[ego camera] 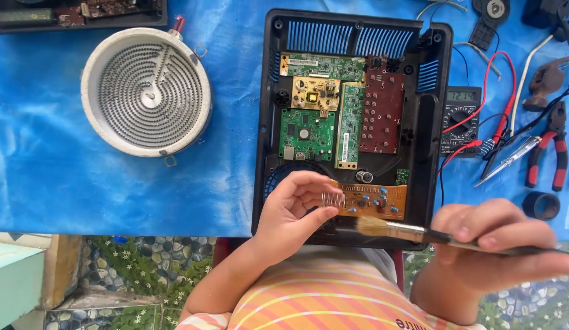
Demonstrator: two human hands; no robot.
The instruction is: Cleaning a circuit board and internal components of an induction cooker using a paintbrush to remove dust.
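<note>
An open black appliance casing [265,122] lies on a blue cloth, with green, yellow and brown circuit boards [333,110] inside. My left hand [290,214] holds a small metal spring [333,199] between thumb and fingers, over the casing's near end, beside an orange circuit board [376,200]. My right hand [498,241] grips a paintbrush [413,231] by its dark handle. Its pale bristles point left, just below the orange board. A second small spring [364,177] sits inside the casing.
A round white coil heating element [147,91] lies to the left on the blue cloth [46,159]. On the right are a multimeter [460,113] with red and black leads, red-handled pliers [556,153], a screwdriver [507,160] and a black tape roll [541,205].
</note>
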